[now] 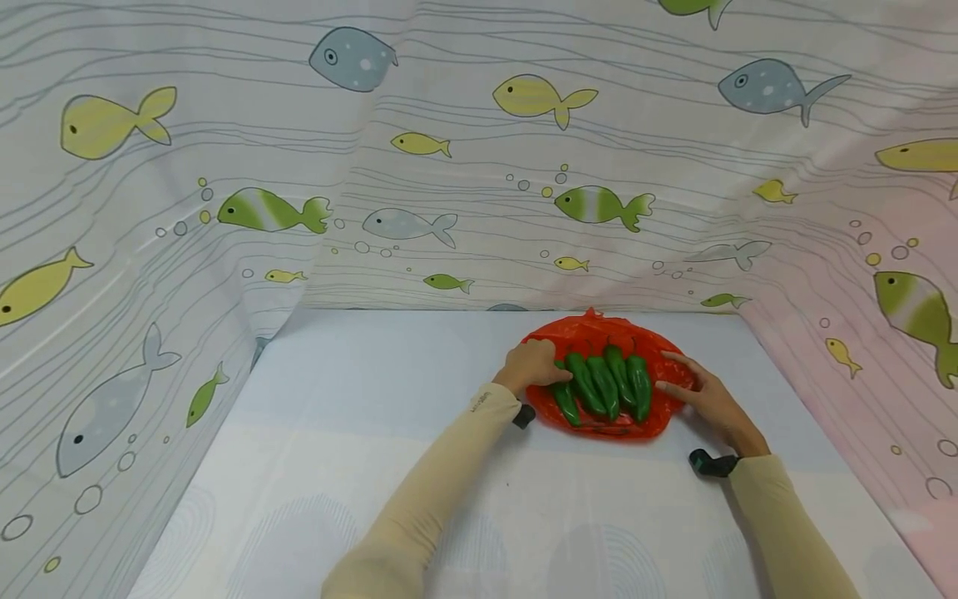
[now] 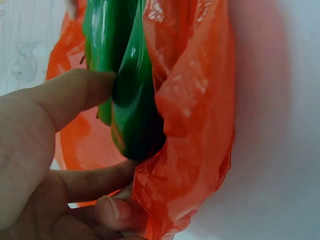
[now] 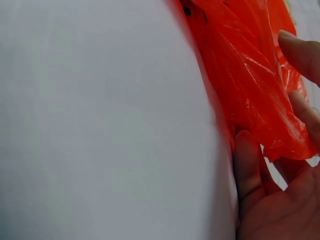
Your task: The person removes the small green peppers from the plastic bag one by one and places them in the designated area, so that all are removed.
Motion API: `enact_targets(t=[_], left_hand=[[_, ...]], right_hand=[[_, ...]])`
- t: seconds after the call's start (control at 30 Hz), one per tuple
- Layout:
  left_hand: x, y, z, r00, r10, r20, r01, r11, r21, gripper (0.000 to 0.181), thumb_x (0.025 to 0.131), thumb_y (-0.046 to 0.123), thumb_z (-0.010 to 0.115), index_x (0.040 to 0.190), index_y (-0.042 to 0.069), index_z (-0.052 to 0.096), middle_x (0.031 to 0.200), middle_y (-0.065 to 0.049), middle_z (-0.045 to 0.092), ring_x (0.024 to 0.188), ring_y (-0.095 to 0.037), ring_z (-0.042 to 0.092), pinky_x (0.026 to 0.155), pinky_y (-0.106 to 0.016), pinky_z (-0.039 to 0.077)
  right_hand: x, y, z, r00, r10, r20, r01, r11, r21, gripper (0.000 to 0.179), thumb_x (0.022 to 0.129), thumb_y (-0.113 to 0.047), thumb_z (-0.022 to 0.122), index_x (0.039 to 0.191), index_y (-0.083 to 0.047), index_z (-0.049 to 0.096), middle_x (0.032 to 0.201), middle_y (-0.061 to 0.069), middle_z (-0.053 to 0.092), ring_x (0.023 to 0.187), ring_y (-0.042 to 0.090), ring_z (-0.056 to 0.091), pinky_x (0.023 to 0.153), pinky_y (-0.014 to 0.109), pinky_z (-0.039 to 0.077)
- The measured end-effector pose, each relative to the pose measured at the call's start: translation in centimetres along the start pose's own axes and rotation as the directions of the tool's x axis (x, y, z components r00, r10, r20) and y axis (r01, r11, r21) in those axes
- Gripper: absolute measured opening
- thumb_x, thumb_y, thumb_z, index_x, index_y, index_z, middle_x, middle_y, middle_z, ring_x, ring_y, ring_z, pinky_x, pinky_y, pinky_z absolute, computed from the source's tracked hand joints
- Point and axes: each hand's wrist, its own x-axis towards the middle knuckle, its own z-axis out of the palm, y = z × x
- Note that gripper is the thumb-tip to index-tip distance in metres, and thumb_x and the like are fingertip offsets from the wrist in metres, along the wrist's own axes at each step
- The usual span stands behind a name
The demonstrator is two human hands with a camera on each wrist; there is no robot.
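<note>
Several long green peppers (image 1: 603,388) lie side by side on a crumpled red plastic bag (image 1: 660,418). My left hand (image 1: 530,364) is at the bag's left side, pinching the leftmost pepper (image 1: 566,404). In the left wrist view the thumb (image 2: 92,90) presses that pepper's glossy side, with a finger under its end and other fingers against the bag's edge. At the bag's right side is my right hand (image 1: 714,408), its thumb and fingers spread loosely. The right wrist view has fingertips (image 3: 245,145) touching the bag's rim, with no pepper between them.
A white table (image 1: 359,399) with pale arc patterns carries the bag near its back edge. Fish-printed cloth (image 1: 449,191) hangs behind it and along both sides. Dark wrist cameras (image 1: 711,463) sit below the hands.
</note>
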Motion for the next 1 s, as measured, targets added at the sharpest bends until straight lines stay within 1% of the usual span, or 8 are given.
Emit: enact_targets(t=[0.2,0.3,0.4,0.53,0.63,0.73,0.87,1.0], left_hand=[[0.14,0.08,0.18,1.0,-0.005,-0.019,0.004,1.0,-0.025,0.037,0.093,0.04,0.076,0.076,0.015,0.053,0.062,0.004,0.041,0.06,-0.013,0.047,0.053,-0.026,0.037],[0.07,-0.04,0.08,0.999,0.009,-0.033,-0.012,0.996,-0.093,0.035,0.091,0.036,0.077,0.078,0.014,0.052,0.064,0.004,0.04,0.061,-0.013,0.045,0.054,-0.026,0.036],[-0.13,-0.23,-0.18,0.999,0.016,-0.042,-0.025,0.974,-0.227,0.032,0.089,0.029,0.079,0.083,0.009,0.055,0.068,0.002,0.041,0.063,-0.013,0.044,0.056,-0.026,0.036],[-0.38,-0.48,-0.43,0.998,0.004,-0.065,-0.027,0.93,-0.365,0.035,0.086,0.027,0.082,0.103,0.003,0.063,0.087,0.001,0.058,0.078,-0.014,0.053,0.068,-0.028,0.047],[-0.52,-0.57,-0.45,0.996,0.001,-0.085,-0.035,0.919,-0.393,0.044,0.085,0.029,0.082,0.116,0.002,0.067,0.109,-0.003,0.069,0.093,-0.018,0.061,0.082,-0.032,0.054],[-0.58,-0.42,-0.4,0.995,0.003,-0.095,-0.042,0.909,-0.414,0.048,0.088,0.031,0.08,0.122,0.001,0.068,0.119,-0.007,0.07,0.101,-0.02,0.064,0.088,-0.033,0.055],[-0.4,-0.48,-0.16,0.993,0.019,-0.118,-0.069,0.9,-0.431,0.05,0.091,0.034,0.079,0.125,0.001,0.067,0.121,-0.008,0.07,0.102,-0.018,0.064,0.086,-0.029,0.056],[-0.11,-0.8,0.04,0.985,0.062,-0.161,-0.127,0.892,-0.434,0.049,0.091,0.035,0.08,0.125,0.003,0.067,0.11,-0.006,0.069,0.094,-0.015,0.062,0.078,-0.025,0.054]], right_hand=[[0.11,0.08,0.05,1.0,0.008,0.0,-0.008,1.0,0.001,0.082,0.097,-0.044,0.071,0.163,-0.021,0.028,0.169,0.022,0.009,0.152,0.051,0.006,0.112,0.077,0.011],[0.14,0.12,0.09,1.0,0.011,-0.001,-0.011,1.0,-0.001,0.082,0.097,-0.044,0.071,0.163,-0.022,0.028,0.169,0.022,0.009,0.153,0.051,0.005,0.112,0.078,0.011],[0.13,0.11,0.1,1.0,0.014,-0.003,-0.014,1.0,-0.009,0.082,0.097,-0.044,0.071,0.163,-0.023,0.028,0.17,0.022,0.009,0.153,0.051,0.005,0.112,0.078,0.011],[0.03,0.0,0.1,1.0,0.013,-0.009,-0.013,1.0,-0.014,0.082,0.097,-0.045,0.071,0.163,-0.022,0.028,0.169,0.023,0.01,0.152,0.051,0.008,0.112,0.077,0.013],[-0.03,-0.09,0.16,1.0,0.008,-0.011,-0.008,1.0,-0.016,0.082,0.097,-0.045,0.071,0.163,-0.022,0.029,0.169,0.023,0.011,0.152,0.051,0.01,0.113,0.076,0.014],[-0.11,-0.17,0.16,1.0,0.005,-0.011,-0.005,1.0,-0.011,0.082,0.097,-0.045,0.071,0.163,-0.021,0.029,0.169,0.023,0.012,0.152,0.05,0.01,0.113,0.075,0.014],[-0.11,-0.15,0.15,1.0,0.002,-0.011,-0.002,1.0,-0.004,0.082,0.097,-0.045,0.071,0.163,-0.02,0.029,0.169,0.023,0.011,0.152,0.05,0.009,0.113,0.075,0.014],[-0.05,-0.04,0.07,1.0,0.004,-0.014,-0.004,1.0,-0.014,0.082,0.097,-0.046,0.071,0.163,-0.02,0.029,0.168,0.024,0.013,0.151,0.05,0.013,0.113,0.075,0.016]])
